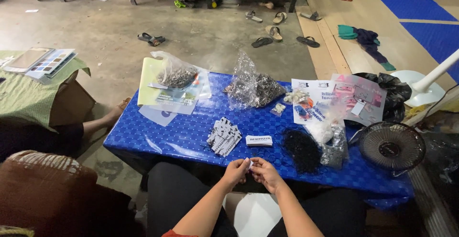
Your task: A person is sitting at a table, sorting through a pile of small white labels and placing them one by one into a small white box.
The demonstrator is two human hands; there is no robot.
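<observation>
Contents of clear bags at table's far edge hard to make out; small fan (392, 147) cut by right corner. Item: small white paper tag (249, 164), mostly hidden by fingers. I pinch it between my left hand (235, 172) and right hand (264, 172), fingertips pressed together, just off blue table's (177, 136) near edge.

Bare forearms, black trousers (177, 194)
</observation>
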